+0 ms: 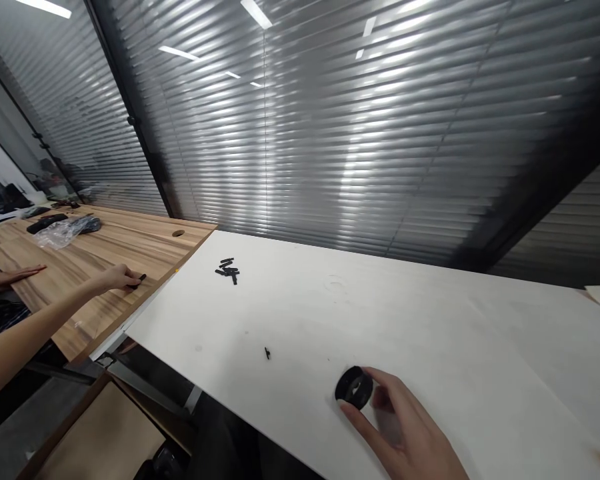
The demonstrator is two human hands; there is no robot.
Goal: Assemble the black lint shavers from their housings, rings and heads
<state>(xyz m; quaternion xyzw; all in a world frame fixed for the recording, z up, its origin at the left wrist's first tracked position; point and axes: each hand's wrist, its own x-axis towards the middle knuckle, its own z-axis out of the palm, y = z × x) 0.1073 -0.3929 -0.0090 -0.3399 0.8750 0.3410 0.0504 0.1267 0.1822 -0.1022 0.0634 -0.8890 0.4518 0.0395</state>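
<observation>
Right hand [414, 421]: one, over the near part of the white table [430, 333]; thumb and fingers clamped on the sides of a black ring [349, 398]. Ring tilted, its opening partly visible; whether it touches the surface cannot be told.

Left hand [114, 276]: one, well apart from the right, arm stretched to the left; fingertips pinched on a black strip [139, 282] at the near right part of the wooden table [140, 240].

Strips [229, 271]: several, black, in a loose pile, some overlapping; far left part of the white table.

Small piece [267, 353]: one, black, lying alone between pile and ring, near the front edge.

Plastic bag [63, 232]: one, clear, crumpled, on the wooden table.

Co-worker's hand [17, 275]: one, at the left edge of view, by the wooden table.

Blinds [300, 133]: grey, slatted, behind both tables.

Box [100, 437]: one, brown, below table height.
</observation>
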